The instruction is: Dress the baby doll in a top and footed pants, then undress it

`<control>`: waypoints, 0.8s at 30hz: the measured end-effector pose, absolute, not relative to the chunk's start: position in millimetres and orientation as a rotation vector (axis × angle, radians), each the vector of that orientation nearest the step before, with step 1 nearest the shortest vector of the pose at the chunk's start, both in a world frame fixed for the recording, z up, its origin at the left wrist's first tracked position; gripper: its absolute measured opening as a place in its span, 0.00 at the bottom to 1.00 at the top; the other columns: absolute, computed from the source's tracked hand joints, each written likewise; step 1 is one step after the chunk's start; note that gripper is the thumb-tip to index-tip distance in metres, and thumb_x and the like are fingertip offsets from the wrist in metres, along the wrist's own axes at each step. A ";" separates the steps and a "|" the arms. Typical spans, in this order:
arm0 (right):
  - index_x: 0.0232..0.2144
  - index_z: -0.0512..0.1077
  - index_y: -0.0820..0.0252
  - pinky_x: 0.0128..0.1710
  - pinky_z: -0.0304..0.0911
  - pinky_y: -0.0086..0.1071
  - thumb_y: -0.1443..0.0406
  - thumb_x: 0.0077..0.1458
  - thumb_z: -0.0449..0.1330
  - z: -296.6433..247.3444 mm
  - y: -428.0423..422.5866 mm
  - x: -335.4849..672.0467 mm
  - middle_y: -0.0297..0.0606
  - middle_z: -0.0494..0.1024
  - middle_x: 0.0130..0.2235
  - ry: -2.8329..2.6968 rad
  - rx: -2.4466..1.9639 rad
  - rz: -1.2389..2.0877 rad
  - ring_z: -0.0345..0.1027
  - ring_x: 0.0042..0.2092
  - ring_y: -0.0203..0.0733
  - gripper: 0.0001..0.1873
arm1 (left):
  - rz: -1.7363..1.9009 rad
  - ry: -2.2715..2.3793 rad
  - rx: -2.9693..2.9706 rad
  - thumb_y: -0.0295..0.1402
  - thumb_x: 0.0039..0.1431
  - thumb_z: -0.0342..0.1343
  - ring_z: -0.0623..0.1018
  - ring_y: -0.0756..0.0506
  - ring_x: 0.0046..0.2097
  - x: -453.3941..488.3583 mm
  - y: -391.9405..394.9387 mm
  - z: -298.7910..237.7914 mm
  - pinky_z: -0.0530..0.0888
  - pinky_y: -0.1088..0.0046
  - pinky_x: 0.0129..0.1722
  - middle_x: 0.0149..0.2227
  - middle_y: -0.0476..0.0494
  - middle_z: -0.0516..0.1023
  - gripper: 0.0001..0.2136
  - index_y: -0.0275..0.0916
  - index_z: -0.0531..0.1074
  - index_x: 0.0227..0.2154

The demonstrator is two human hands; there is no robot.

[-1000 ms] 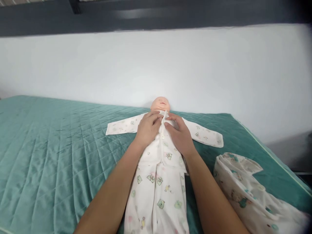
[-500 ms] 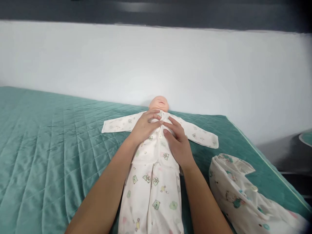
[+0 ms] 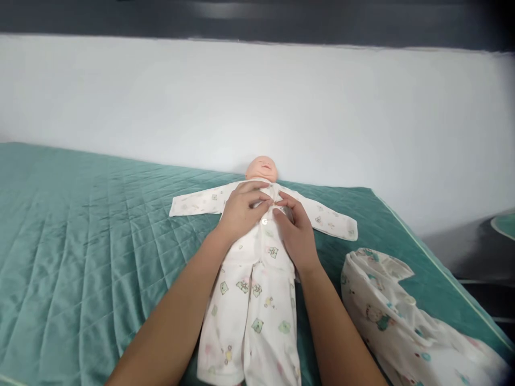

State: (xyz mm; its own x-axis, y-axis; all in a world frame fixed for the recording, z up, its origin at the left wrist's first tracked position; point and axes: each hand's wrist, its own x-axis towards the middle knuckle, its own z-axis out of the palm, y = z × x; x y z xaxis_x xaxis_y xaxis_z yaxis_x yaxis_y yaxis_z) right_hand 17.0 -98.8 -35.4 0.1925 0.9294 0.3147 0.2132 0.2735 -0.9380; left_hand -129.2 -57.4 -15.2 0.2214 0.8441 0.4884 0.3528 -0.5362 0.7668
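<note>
White printed jacket (image 3: 277, 257): worn by a doll (image 3: 261, 168) laid face up, sleeves spread, on a green quilted cover (image 3: 100, 236). The front is worked at the upper chest by both hands. By the left hand (image 3: 243, 209), thumb and forefinger are pressed together, apparently pinching the front edge. By the right hand (image 3: 296, 228), fingers are curled with thumb and forefinger close; whether cloth is pinched cannot be told. A white button (image 3: 264, 221) is seen just below the fingertips.

Risk, judged: the edges could be set out of line, or the cloth let slip, if it is tugged unevenly; the doll could be dragged askew by a hard pull.

Margins: the wall (image 3: 257, 102) is stood just behind the head. Rightward, movement is bounded by a crumpled garment (image 3: 394, 316) near the right forearm, then the cover's piped edge; leftward, the widest room is afforded.
</note>
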 end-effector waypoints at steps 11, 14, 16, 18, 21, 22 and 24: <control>0.35 0.74 0.52 0.68 0.46 0.48 0.60 0.56 0.63 -37.8 -117.8 15.9 0.37 0.66 0.65 -1.508 -1.165 0.630 0.54 0.68 0.47 0.05 | 1.287 1.056 1.800 0.33 0.64 0.55 0.67 0.45 0.65 -154.6 -89.6 -32.1 0.64 0.61 0.65 0.61 0.44 0.72 0.05 0.42 0.76 0.35; 0.34 0.75 0.51 0.68 0.47 0.49 0.59 0.56 0.63 -37.2 -115.6 17.1 0.35 0.65 0.65 -1.508 -1.172 0.653 0.54 0.68 0.48 0.05 | 1.161 1.015 1.890 0.33 0.62 0.58 0.62 0.43 0.68 -160.6 -86.3 -26.2 0.58 0.57 0.68 0.63 0.48 0.70 0.05 0.43 0.76 0.32; 0.34 0.75 0.51 0.66 0.50 0.50 0.58 0.57 0.63 -36.0 -114.2 17.4 0.34 0.65 0.65 -1.504 -1.183 0.658 0.54 0.68 0.49 0.05 | 1.097 0.975 1.930 0.33 0.60 0.59 0.60 0.43 0.69 -163.9 -83.8 -22.6 0.56 0.56 0.69 0.65 0.50 0.67 0.03 0.44 0.77 0.31; 0.33 0.74 0.51 0.65 0.52 0.51 0.58 0.57 0.63 -34.4 -113.2 17.5 0.34 0.66 0.65 -1.502 -1.188 0.666 0.55 0.67 0.51 0.05 | 1.039 0.949 1.925 0.33 0.60 0.60 0.59 0.42 0.69 -165.7 -82.6 -20.3 0.60 0.55 0.67 0.66 0.51 0.65 0.03 0.45 0.76 0.31; 0.32 0.74 0.51 0.65 0.52 0.51 0.58 0.57 0.63 -32.4 -112.4 18.0 0.33 0.66 0.65 -1.507 -1.191 0.693 0.56 0.67 0.51 0.05 | 1.014 0.958 1.900 0.32 0.59 0.60 0.56 0.42 0.70 -164.9 -83.0 -20.0 0.65 0.55 0.65 0.67 0.53 0.64 0.03 0.45 0.76 0.31; 0.32 0.75 0.50 0.66 0.52 0.51 0.58 0.58 0.63 -31.9 -112.4 18.4 0.33 0.66 0.65 -1.512 -1.194 0.697 0.56 0.67 0.51 0.06 | 1.021 0.967 1.903 0.31 0.59 0.60 0.56 0.42 0.71 -164.0 -83.5 -20.5 0.63 0.54 0.66 0.66 0.53 0.64 0.03 0.45 0.76 0.31; 0.32 0.75 0.50 0.67 0.51 0.52 0.57 0.58 0.63 -31.2 -112.7 19.3 0.33 0.65 0.66 -1.535 -1.204 0.694 0.55 0.67 0.51 0.06 | 1.049 0.985 1.925 0.31 0.58 0.60 0.56 0.42 0.71 -162.1 -84.6 -21.9 0.58 0.52 0.69 0.66 0.53 0.65 0.03 0.45 0.76 0.30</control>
State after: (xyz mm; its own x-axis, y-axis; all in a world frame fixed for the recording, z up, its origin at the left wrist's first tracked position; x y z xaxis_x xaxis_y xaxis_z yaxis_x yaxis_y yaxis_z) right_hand 19.3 -112.7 -31.2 0.0211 0.9317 0.3625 0.3431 0.3339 -0.8780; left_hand -162.1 -84.6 -21.9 0.3764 0.8647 0.3326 0.2776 -0.4478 0.8500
